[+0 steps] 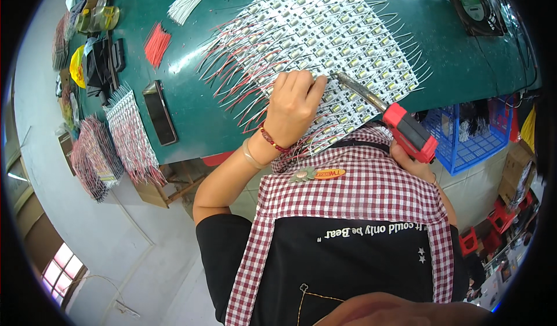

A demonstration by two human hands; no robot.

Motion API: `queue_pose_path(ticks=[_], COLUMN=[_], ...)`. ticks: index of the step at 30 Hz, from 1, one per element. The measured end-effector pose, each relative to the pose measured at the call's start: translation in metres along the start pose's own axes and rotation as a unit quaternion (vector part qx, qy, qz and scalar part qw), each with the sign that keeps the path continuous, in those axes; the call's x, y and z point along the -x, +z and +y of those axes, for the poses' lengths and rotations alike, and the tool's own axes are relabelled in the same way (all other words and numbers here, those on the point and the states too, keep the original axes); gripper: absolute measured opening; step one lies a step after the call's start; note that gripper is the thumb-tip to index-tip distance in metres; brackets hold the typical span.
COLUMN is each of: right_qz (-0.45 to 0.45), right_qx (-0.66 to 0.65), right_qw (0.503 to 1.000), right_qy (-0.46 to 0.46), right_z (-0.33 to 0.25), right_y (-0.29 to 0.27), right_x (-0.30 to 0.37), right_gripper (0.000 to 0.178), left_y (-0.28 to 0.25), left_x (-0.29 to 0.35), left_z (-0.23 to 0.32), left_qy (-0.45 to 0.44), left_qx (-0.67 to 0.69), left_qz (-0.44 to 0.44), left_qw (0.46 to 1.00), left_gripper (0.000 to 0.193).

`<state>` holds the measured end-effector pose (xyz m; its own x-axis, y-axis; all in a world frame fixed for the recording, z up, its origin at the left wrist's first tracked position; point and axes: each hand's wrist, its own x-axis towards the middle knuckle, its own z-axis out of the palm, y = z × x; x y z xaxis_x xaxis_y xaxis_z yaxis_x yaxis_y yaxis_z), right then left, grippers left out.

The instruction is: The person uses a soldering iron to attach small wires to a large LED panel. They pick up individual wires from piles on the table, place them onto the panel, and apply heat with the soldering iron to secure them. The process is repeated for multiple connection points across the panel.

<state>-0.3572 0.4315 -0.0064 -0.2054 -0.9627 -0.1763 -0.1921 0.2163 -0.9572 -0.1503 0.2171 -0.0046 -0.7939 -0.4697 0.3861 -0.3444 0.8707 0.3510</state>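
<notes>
"Where's that sheet of small white boards [333, 41]?"

"On the green table [194, 82], reaching the near edge, right up by the checked apron [354, 189]. Red and white wires [232, 91] stick out on its left, pale wires [413, 48] on its right."

"And the hands?"

"The right hand [408, 160] grips a red-and-black soldering iron [410, 133], its metal shaft slanting in over the boards. The left hand [295, 108] sits on the sheet, fingers bent close together just beside the tip; I can't tell whether they pinch anything."

"What else is around?"

"Off to the left, a dark phone [159, 112], a bundle of red wires [156, 44] and, farther back, a bundle of white wires [186, 4]. At the far right stands a black fan [474, 6]. Below the table's edge there's a blue crate [471, 156]."
</notes>
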Motion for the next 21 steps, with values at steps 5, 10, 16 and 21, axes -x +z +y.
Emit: queue_pose_path(ticks=[5, 10, 16, 21], right_qz=[-0.012, -0.019, -0.017, -0.045], right_qx=[-0.046, -0.072, -0.098, -0.13], right_qw=[0.994, 0.991, 0.993, 0.988], right_qy=[0.096, 0.108, 0.065, 0.072], right_z=[0.006, 0.004, 0.023, 0.027], right_y=[-0.004, -0.005, -0.009, -0.014], right_x=[0.012, 0.012, 0.027, 0.032], right_gripper=[0.01, 0.009, 0.015, 0.018], left_y=[0.0, 0.0, -0.02, -0.015], left_x=[0.0, -0.001, -0.009, -0.003], left_z=[0.001, 0.002, 0.011, 0.02], left_qy=[-0.001, 0.009, -0.026, -0.028], left_qx=[-0.005, -0.052, -0.067, 0.032], left_qz=[0.001, 0.008, 0.039, 0.041], left_qw=[1.0, 0.999, 0.997, 0.998], left_gripper=[0.026, 0.023, 0.026, 0.032])
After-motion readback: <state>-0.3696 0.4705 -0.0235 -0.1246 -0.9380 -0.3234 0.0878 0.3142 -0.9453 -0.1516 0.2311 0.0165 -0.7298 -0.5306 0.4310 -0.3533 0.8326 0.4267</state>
